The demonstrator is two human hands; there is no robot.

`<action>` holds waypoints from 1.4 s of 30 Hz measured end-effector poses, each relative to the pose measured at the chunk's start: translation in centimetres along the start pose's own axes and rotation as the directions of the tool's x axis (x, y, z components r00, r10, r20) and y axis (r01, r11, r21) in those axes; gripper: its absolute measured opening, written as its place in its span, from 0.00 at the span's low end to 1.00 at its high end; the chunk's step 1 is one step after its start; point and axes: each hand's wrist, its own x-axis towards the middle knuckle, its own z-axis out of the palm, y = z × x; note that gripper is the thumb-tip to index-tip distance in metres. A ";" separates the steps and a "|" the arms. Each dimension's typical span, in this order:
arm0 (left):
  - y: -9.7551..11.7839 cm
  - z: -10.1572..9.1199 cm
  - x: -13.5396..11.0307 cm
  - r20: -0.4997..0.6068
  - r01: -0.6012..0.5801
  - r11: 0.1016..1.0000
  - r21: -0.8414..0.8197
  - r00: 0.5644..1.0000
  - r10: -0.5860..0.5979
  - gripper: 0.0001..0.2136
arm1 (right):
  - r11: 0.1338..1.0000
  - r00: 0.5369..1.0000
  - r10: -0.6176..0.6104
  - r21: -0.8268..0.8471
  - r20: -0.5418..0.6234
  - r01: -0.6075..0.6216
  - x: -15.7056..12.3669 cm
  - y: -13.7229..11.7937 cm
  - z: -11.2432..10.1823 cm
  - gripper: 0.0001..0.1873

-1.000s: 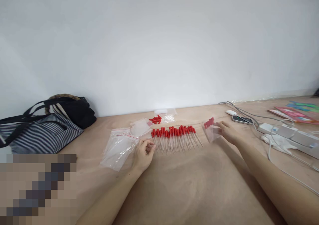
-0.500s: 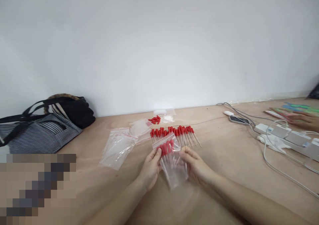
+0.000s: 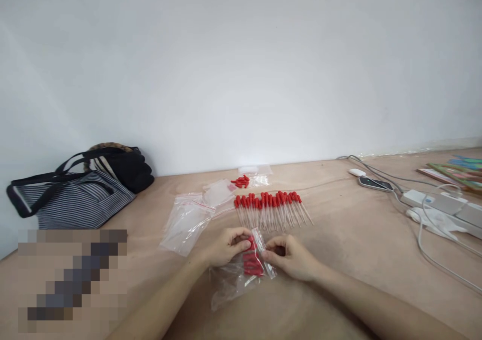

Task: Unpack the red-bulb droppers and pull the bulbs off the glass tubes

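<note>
A clear zip-lock bag (image 3: 229, 286) lies turned sideways between my hands, its zip edge facing right. Inside it are several droppers with red rubber bulbs (image 3: 253, 264). My left hand (image 3: 229, 247) pinches the bag near its upper corner, beside the bulbs. On the other side, my right hand (image 3: 289, 257) has thumb and fingers closed on the zip strip (image 3: 263, 253). Just beyond the hands, a row of red-bulbed droppers (image 3: 269, 209) lies on the brown table surface, their clear stems pointing toward me.
Flat clear bags (image 3: 184, 224) lie left of the row. Loose red bulbs (image 3: 241, 181) sit behind it, near the wall. A striped bag (image 3: 86, 197) stands at far left. On the right are a black device (image 3: 374, 183), a power strip (image 3: 433, 199) and white cables.
The bag of droppers has been turned from upright to sideways, zip end now to the right. My right hand has shifted onto the zip. Another person's hand has left the far right.
</note>
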 end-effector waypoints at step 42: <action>-2.0 2.1 1.4 0.179 -0.678 0.363 0.639 0.590 0.788 0.10 | 0.375 0.444 -0.892 -0.683 -0.083 0.626 -1.4 1.1 0.2 0.06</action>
